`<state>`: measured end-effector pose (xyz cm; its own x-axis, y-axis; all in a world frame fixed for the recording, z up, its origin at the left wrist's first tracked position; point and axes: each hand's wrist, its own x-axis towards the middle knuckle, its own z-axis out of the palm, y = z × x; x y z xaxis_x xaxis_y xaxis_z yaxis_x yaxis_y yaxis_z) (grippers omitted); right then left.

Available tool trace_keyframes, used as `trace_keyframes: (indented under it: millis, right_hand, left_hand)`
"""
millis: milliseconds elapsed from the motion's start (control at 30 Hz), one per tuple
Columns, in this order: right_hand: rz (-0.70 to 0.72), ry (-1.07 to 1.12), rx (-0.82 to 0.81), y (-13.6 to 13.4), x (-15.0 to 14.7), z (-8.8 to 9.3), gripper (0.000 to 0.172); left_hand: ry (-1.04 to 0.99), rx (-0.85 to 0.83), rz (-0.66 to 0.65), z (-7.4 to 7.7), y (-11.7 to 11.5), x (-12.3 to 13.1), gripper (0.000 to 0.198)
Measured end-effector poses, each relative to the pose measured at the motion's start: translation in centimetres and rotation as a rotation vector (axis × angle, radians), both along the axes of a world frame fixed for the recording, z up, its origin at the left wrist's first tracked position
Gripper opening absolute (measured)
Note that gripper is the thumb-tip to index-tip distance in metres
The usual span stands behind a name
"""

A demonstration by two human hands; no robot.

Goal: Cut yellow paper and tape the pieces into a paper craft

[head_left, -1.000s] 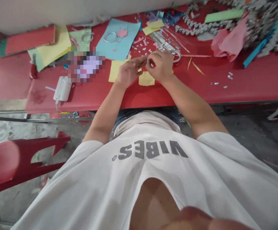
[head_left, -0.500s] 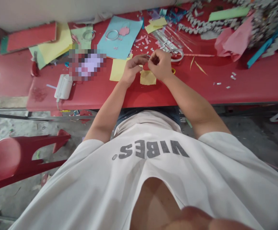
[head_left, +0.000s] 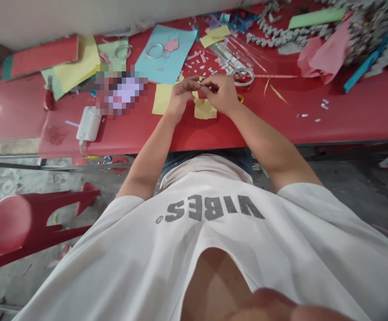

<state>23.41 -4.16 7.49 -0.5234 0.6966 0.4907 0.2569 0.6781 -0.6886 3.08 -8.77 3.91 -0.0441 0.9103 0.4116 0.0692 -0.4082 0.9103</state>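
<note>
Above the red table (head_left: pixel 267 120), my left hand (head_left: pixel 182 97) has its fingers stretched toward the right, the thumb held apart from them. Its fingertips meet those of my right hand (head_left: pixel 221 93), which is closed in a pinch. Whatever sits in that pinch is too small to make out. Just below the fingers lies a small yellow paper piece (head_left: pixel 205 109). A larger yellow sheet (head_left: pixel 160 101) shows partly behind my left hand. Close beyond my right hand is a roll of tape (head_left: pixel 245 77), with a yellow ring-shaped handle (head_left: pixel 240 99) partly hidden beside the wrist.
A light blue sheet (head_left: pixel 170 40) bears a silver ring (head_left: pixel 154 51) and a pink cutout. Paper scraps, silver strips and grey garlands (head_left: pixel 287 31) spread along the back. To the left are a white power bank (head_left: pixel 89 123), red-handled pliers (head_left: pixel 48 99) and a red stool (head_left: pixel 10 223).
My right hand's fingertips have shifted slightly left and now meet my left fingers. The left thumb has moved a little away from the fingers. The table things lie as before.
</note>
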Motion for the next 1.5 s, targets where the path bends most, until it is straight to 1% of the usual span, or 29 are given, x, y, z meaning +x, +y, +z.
trace_keyframes:
  millis: [100,200,333,433,500,600,633,700,767,800,867,933,1000,1100,1233,1267,1367,1433,1500]
  right_hand:
    - [-0.05,-0.046,0.063,-0.3,0.4,0.5,0.02]
    - [-0.102,-0.099,0.084,-0.6,0.7,1.2,0.021]
    - [-0.097,-0.132,0.087,-0.8,0.7,1.7,0.021]
    - [-0.063,-0.08,0.071,-0.8,0.5,1.5,0.022]
    - [-0.054,-0.02,0.039,-0.6,0.4,1.2,0.025]
    - [-0.097,0.062,-0.025,-0.2,0.5,1.2,0.03]
    - [-0.119,0.085,-0.043,0.0,0.7,1.3,0.031]
    - [-0.145,0.126,-0.062,0.3,1.0,1.6,0.033]
    - [-0.152,0.143,-0.069,0.6,1.2,2.0,0.035]
    - [-0.15,0.139,-0.074,0.6,1.3,2.1,0.036]
    - [-0.142,0.123,-0.093,0.6,1.4,2.4,0.037]
    - [-0.131,0.098,-0.12,0.4,1.4,2.6,0.037]
    - [-0.113,0.079,-0.129,0.2,1.4,2.8,0.038]
    - [-0.074,0.052,-0.1,0.1,1.4,2.7,0.04]
    - [-0.037,0.064,-0.032,0.7,1.1,2.1,0.034]
    - [-0.031,0.076,-0.022,0.9,1.0,1.8,0.032]
    - [0.0,0.085,-0.03,1.2,0.7,1.3,0.033]
    - [0.013,0.065,-0.049,1.1,0.6,1.3,0.035]
    - [0.007,0.032,-0.059,0.9,0.7,1.5,0.036]
  left_hand:
    - [-0.002,-0.035,-0.009,0.5,-0.3,0.3,0.029]
    - [-0.002,-0.073,-0.026,0.7,-0.1,0.3,0.034]
    - [0.031,-0.082,-0.02,0.5,0.1,0.3,0.029]
    - [0.093,-0.055,0.042,0.3,0.1,0.7,0.033]
    - [0.119,-0.073,0.088,0.3,-0.1,0.9,0.041]
    - [0.103,-0.11,0.158,0.4,-0.4,0.6,0.057]
    - [0.104,-0.117,0.187,0.4,-0.4,0.2,0.058]
    - [0.166,-0.132,0.249,0.4,-0.5,-0.4,0.049]
    - [0.298,-0.163,0.281,0.1,-0.6,-0.7,0.04]
    - [0.368,-0.177,0.281,-0.1,-0.6,-0.6,0.038]
    - [0.461,-0.189,0.253,-0.5,-0.7,-0.2,0.041]
    - [0.484,-0.181,0.215,-0.8,-0.7,0.3,0.044]
    - [0.469,-0.18,0.201,-1.0,-0.6,0.6,0.045]
    - [0.435,-0.191,0.224,-1.2,-0.3,0.5,0.043]
    - [0.262,-0.169,0.212,-1.3,0.2,-0.2,0.021]
    - [0.21,-0.149,0.205,-1.3,0.3,-0.3,0.021]
    - [0.088,-0.106,0.215,-1.0,0.4,-0.3,0.031]
    - [0.027,-0.118,0.224,-0.6,0.3,-0.1,0.038]
    - [-0.006,-0.151,0.199,-0.1,0.1,0.2,0.046]
